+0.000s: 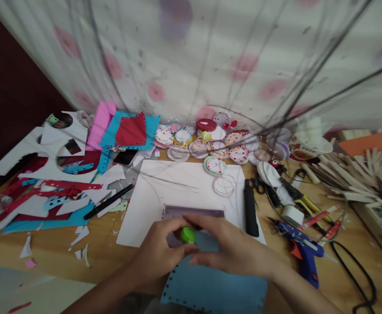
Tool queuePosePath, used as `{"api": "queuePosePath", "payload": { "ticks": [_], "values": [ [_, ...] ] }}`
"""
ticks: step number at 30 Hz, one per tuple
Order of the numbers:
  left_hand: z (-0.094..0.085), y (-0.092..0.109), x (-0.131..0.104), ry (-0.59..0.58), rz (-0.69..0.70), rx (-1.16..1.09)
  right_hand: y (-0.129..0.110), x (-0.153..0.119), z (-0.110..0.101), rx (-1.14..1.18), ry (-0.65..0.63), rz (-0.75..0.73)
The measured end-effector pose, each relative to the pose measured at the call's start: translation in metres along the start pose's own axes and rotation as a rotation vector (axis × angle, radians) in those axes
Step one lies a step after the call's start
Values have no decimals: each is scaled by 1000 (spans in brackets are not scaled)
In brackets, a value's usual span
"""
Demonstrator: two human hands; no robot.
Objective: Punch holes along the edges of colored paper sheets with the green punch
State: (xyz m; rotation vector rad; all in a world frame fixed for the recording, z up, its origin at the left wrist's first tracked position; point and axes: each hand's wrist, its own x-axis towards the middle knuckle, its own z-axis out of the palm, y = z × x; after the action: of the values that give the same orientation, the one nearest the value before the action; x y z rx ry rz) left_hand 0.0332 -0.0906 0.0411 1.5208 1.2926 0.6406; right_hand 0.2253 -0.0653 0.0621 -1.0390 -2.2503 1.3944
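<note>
A small bright green piece (pixel 188 235) sits between my two hands, above a blue sheet with dark dots along its edge (pixel 215 283). The thumb and fingers of my left hand (pixel 161 244) are closed on the green piece. My right hand (pixel 226 244) curves over it from the right, its thumb and index finger apart, fingertips close to the piece. Behind the hands lies a large white sheet (pixel 184 179) with a dark rectangular item (pixel 194 212) on it, partly covered by my hands.
Paper scraps (pixel 56 192) and a black pen (pixel 108 201) lie left. Decorated paper discs (pixel 210 144) line the back. On the right are a black cylindrical tool (pixel 250 209), a blue glue gun (pixel 300 244), yellow-handled pliers (pixel 305 205) and wooden sticks (pixel 357 179).
</note>
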Motion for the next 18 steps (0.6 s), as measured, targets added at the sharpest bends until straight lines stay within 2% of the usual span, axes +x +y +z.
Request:
{"api": "queuePosePath", "payload": {
  "ticks": [3, 7, 18],
  "values": [
    [0, -1, 2, 4, 25, 18, -1, 9, 2, 78, -43, -61],
    [-2, -1, 2, 6, 30, 1, 0, 13, 4, 148, -38, -69],
    [0, -1, 3, 2, 33, 12, 8, 14, 12, 123, 9, -56]
  ]
}}
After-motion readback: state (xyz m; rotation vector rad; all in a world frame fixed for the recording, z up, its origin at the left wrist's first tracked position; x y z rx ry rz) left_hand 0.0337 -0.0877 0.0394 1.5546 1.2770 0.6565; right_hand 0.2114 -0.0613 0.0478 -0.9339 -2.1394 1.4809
